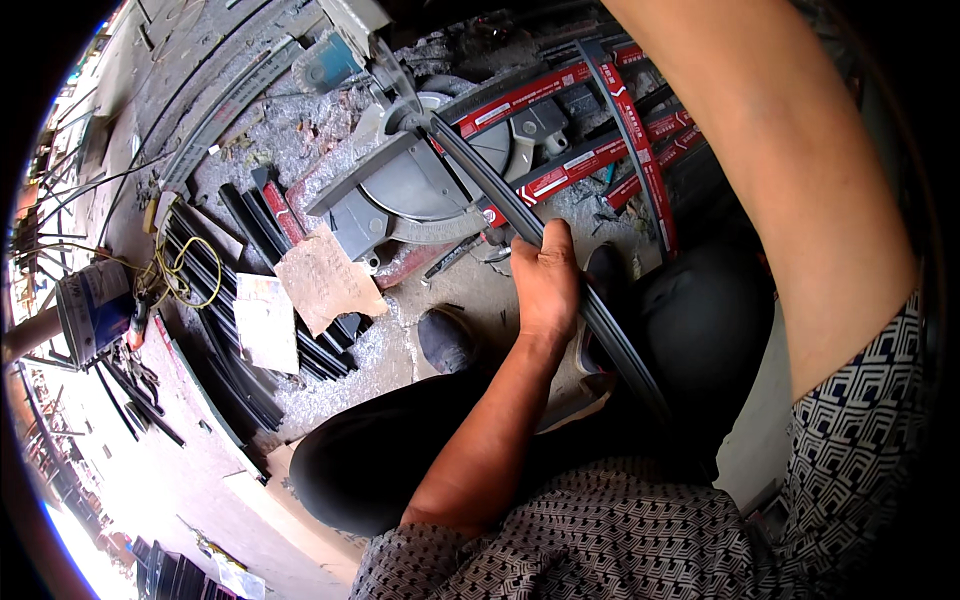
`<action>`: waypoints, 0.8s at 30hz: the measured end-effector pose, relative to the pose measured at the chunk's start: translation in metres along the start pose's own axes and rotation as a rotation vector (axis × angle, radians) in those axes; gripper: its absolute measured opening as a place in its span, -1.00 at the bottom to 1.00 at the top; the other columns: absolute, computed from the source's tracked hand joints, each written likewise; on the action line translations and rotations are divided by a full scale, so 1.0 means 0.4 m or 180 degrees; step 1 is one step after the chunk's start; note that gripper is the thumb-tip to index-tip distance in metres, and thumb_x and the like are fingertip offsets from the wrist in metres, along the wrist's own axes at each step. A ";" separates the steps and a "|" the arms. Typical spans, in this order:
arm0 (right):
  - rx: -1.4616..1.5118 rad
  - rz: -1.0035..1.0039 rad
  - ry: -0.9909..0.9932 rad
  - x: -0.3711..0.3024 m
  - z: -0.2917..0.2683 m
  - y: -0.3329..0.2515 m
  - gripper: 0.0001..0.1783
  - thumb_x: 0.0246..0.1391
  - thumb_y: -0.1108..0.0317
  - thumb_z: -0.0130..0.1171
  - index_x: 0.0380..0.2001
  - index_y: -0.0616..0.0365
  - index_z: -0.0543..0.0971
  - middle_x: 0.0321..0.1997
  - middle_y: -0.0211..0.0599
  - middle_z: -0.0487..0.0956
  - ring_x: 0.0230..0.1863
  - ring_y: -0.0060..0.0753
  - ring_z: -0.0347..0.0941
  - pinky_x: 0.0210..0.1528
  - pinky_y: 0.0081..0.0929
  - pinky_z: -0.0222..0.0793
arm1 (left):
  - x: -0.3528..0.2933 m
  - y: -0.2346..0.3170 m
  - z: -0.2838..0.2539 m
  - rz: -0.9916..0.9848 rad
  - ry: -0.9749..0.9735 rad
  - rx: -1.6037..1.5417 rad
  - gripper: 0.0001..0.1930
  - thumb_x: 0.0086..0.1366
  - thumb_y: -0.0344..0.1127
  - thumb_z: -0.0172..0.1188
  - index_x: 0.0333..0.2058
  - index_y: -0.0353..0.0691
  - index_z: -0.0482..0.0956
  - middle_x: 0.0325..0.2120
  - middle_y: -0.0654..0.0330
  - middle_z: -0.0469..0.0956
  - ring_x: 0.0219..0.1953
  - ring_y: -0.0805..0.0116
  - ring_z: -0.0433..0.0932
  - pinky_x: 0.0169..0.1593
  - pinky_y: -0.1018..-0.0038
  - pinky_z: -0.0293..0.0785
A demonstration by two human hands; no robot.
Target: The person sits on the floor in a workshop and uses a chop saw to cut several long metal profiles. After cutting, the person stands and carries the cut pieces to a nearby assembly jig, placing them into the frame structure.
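Note:
My left hand is closed around a long dark grey grooved profile bar. The bar slants from beside my right knee up to the round grey base of a mitre saw. Its far end lies over the saw's turntable. My right forearm reaches up past the top edge, so the right hand is out of sight. Beyond the bar, several profiles with red film lie on the ground, and one red-filmed strip crosses over them.
Left of the saw, black profile offcuts lie in a pile, with a torn piece of cardboard and a white sheet on top. Pale shavings cover the floor. A yellow cord and a blue-and-white can are farther left. My shoe is near the saw.

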State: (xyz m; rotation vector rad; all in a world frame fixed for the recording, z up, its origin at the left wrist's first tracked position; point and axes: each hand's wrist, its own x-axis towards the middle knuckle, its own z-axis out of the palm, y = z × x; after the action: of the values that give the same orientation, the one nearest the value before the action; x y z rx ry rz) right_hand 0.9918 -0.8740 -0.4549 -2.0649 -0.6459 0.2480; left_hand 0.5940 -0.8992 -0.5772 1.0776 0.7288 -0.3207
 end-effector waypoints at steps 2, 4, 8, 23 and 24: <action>0.0026 0.0000 0.0015 -0.006 0.000 0.001 -0.70 0.14 0.27 0.20 -0.57 0.25 0.64 -0.59 -0.13 0.60 -0.60 -0.23 0.50 -0.53 -0.24 0.36 | 0.000 0.001 -0.001 -0.0009 0.0030 0.0017 -0.61 0.36 -0.02 0.12 -0.35 -0.31 0.39 -0.65 0.16 0.46 -0.65 0.33 0.47 -0.54 0.39 0.40; 0.0048 0.0000 0.0026 -0.010 0.001 0.002 -0.71 0.14 0.28 0.20 -0.57 0.25 0.64 -0.60 -0.14 0.59 -0.60 -0.24 0.49 -0.54 -0.25 0.36 | 0.006 -0.004 -0.006 0.0006 0.0025 0.0051 -0.60 0.35 -0.02 0.13 -0.36 -0.31 0.39 -0.66 0.16 0.45 -0.65 0.34 0.46 -0.55 0.39 0.39; 0.0077 -0.0018 0.0048 -0.018 0.003 -0.001 -0.71 0.13 0.29 0.21 -0.58 0.24 0.64 -0.61 -0.15 0.59 -0.62 -0.25 0.49 -0.55 -0.26 0.35 | 0.018 -0.015 -0.014 0.0001 -0.0015 0.0002 -0.59 0.35 0.00 0.15 -0.37 -0.30 0.38 -0.67 0.16 0.44 -0.67 0.35 0.44 -0.58 0.40 0.36; 0.0099 -0.0005 0.0131 -0.054 0.002 -0.002 -0.73 0.11 0.32 0.23 -0.62 0.23 0.62 -0.65 -0.18 0.57 -0.67 -0.30 0.46 -0.61 -0.30 0.32 | 0.004 -0.001 -0.008 -0.0025 0.0058 -0.0092 -0.54 0.32 0.04 0.20 -0.30 -0.30 0.30 -0.64 0.16 0.41 -0.66 0.33 0.46 -0.60 0.39 0.40; 0.0097 0.0000 0.0141 -0.056 0.002 -0.002 -0.73 0.11 0.32 0.23 -0.62 0.23 0.62 -0.65 -0.18 0.57 -0.68 -0.31 0.46 -0.61 -0.30 0.32 | 0.004 0.000 -0.009 -0.0047 0.0057 -0.0088 -0.53 0.32 0.04 0.21 -0.29 -0.30 0.30 -0.64 0.15 0.41 -0.66 0.33 0.46 -0.59 0.39 0.40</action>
State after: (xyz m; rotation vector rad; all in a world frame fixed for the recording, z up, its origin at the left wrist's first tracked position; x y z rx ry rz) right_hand 0.9724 -0.8851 -0.4563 -2.0356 -0.6115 0.2103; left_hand 0.5937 -0.8957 -0.5791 1.0505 0.7555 -0.3130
